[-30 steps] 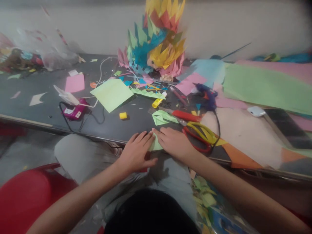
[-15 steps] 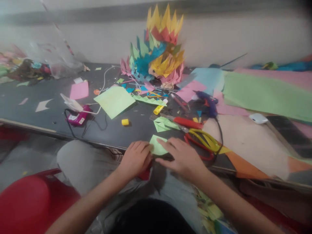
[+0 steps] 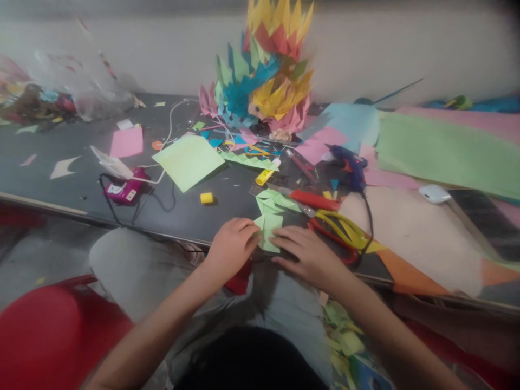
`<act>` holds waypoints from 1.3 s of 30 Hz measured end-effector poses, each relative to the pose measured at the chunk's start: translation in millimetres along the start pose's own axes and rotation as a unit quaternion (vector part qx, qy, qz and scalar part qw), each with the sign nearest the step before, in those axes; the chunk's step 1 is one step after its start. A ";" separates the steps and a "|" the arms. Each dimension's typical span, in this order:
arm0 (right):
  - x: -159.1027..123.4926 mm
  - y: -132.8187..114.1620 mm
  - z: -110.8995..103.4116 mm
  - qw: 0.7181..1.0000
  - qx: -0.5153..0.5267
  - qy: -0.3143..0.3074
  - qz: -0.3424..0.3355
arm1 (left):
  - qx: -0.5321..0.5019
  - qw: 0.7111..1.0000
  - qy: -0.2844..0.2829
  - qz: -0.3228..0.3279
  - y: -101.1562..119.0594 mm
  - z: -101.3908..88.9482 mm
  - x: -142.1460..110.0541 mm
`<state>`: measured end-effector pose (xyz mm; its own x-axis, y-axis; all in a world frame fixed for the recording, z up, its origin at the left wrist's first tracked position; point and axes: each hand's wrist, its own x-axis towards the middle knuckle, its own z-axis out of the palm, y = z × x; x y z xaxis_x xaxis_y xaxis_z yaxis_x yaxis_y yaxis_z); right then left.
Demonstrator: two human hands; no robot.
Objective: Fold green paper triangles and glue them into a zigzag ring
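A small piece of folded light green paper [image 3: 270, 234] lies at the table's front edge between my two hands. My left hand [image 3: 233, 245] has its curled fingers closed on the paper's left edge. Over on the right side, my right hand [image 3: 306, 250] is open, its fingers stretched out and the tips touching the paper, the thumb apart below. Just behind is another folded green paper piece [image 3: 276, 201], close to a red-handled cutter [image 3: 314, 200] and scissors with yellow and red handles [image 3: 343, 230].
A glue stick [image 3: 266, 176], its yellow cap [image 3: 207, 198], a green square sheet [image 3: 189, 160] and a glue gun [image 3: 351, 165] lie beyond. A colourful folded-paper model [image 3: 260, 81] stands by the wall. A purple power socket [image 3: 125, 189] sits left; a phone [image 3: 487, 219] lies right.
The small green paper has turned, now showing straighter upright sides and a folded flap. Both hands have shifted slightly around it, and the camera view has tilted down a little.
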<state>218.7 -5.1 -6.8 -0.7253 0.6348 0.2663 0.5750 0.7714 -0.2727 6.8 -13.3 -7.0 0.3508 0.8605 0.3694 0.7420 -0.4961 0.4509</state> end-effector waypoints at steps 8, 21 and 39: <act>-1.2 0.7 -4.8 1.000 0.009 -0.021 0.007 | -0.036 0.999 0.006 0.007 -6.9 7.8 -13.0; 14.8 5.9 -3.6 0.990 0.138 -0.011 0.022 | -0.031 0.999 -0.020 -0.021 -3.6 5.3 -14.5; 42.9 10.9 -2.7 0.969 0.185 -0.030 0.163 | -0.013 0.997 -0.044 -0.061 2.1 4.4 -6.1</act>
<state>194.9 30.6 4.1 -0.5551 0.8298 0.0583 0.6109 0.4543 -0.6484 8.7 -19.1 -11.8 0.3078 0.9209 0.2391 0.7678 -0.3888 0.5091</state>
